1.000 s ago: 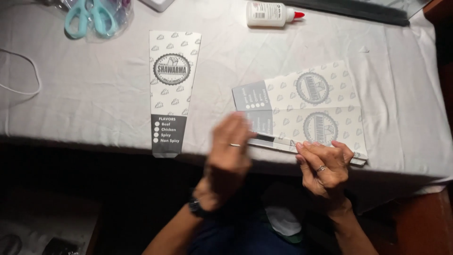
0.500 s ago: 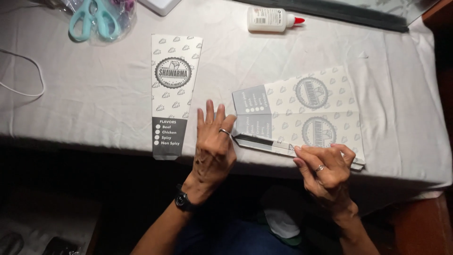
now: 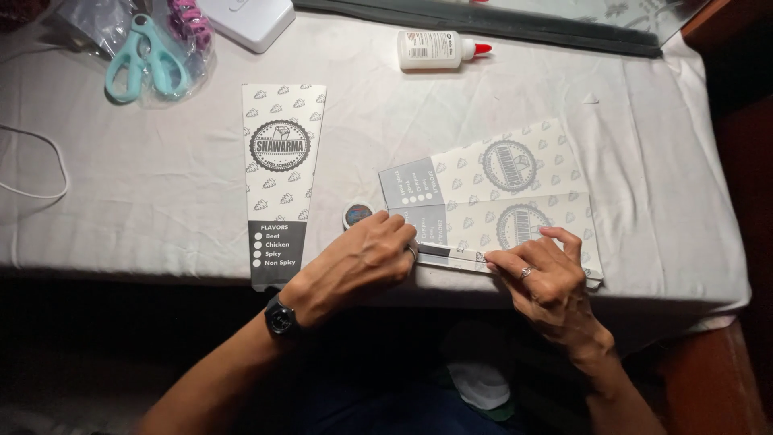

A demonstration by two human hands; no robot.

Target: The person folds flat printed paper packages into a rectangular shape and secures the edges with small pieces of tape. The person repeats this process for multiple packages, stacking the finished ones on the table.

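White cloth covers the table [image 3: 161, 185], where a person's two bare hands press a printed paper sleeve [image 3: 499, 201] flat near the 5 o'clock edge. At 11 o'clock a clear plastic bag [image 3: 88, 24] holds teal scissors [image 3: 145, 60] and a pink coiled item [image 3: 189, 20]. The left hand [image 3: 362, 262], wristwatch [image 3: 280, 316] on its wrist, lies loosely curled, fingertips down on the sleeve's grey near-left corner, grasping nothing. The right hand [image 3: 543, 270], ring on one finger, pinches the folded strip along the sleeve's near edge between thumb and fingers. The sleeve stretches from between the hands toward 1 o'clock. A small round lid [image 3: 357, 214] sits just beside the left knuckles. A second, narrow sleeve [image 3: 280, 177] lies flat at 9 o'clock, a glue bottle [image 3: 439, 50] at 12.
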